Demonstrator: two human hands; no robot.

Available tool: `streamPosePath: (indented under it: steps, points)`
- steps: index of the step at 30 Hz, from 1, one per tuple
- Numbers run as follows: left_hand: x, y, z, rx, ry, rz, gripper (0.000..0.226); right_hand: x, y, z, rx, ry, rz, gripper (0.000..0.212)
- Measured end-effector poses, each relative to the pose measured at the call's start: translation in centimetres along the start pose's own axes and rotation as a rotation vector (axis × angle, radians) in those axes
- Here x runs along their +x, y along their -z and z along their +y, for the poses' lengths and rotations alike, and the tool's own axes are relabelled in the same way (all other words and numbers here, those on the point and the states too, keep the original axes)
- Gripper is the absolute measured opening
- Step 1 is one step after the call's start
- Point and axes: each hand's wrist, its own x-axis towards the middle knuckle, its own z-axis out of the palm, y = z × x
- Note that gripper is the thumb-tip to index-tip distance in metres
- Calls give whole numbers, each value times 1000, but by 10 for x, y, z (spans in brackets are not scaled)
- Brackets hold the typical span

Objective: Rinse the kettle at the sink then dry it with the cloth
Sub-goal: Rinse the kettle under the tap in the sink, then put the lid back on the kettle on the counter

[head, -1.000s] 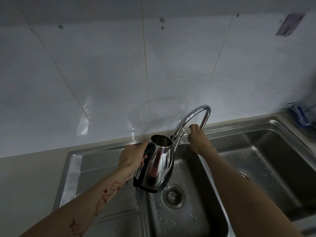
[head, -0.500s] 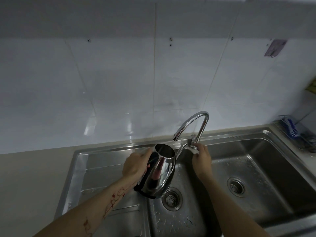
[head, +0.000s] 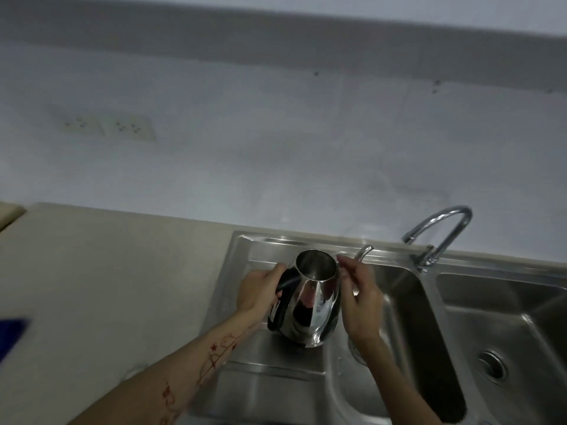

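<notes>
I see a shiny steel kettle (head: 313, 305) with a black handle and an open top, held upright over the sink's drainboard (head: 264, 372). My left hand (head: 260, 292) grips the black handle from the left. My right hand (head: 360, 299) lies against the kettle's right side, fingertips near the rim, covering most of the thin curved spout (head: 365, 250). The curved tap (head: 441, 228) stands apart to the right, with no water visible. A blurred blue cloth (head: 12, 335) lies at the far left edge on the counter.
The steel sink has a left basin (head: 405, 305) and a right basin (head: 521, 326) with a drain. A beige counter (head: 107, 286) stretches to the left. The white wall behind carries a double socket (head: 107, 127).
The kettle has moved left, from under the tap to above the drainboard. My right hand left the tap's handle and came to the kettle's side. The view swung left.
</notes>
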Motion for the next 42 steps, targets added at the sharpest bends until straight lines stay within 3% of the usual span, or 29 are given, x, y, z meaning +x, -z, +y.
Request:
streamPosePath:
  steps: [10,19,23,32,37,42]
  points:
    - [11,202,-47,8,-24,97,51,-63,-160,-80,30,140,-161,29]
    - [53,349,-106,34,-93,6,54,-132,-296,-130,-88,135,-153,31]
    - [70,377,-123,37,-119,-66,55,-155,-321,-142,-93,107,-150,34]
    - [87,388,-159,23,-143,-140,60,-185,-321,-141,-206,86,-330,48]
    - [90,388,-162,131,-214,-136,58,-215,-303,-112,-418,34,-415,32]
    - [80,389,-159,328,-326,-24,58,-239,-307,-79,-676,-6,-689,44]
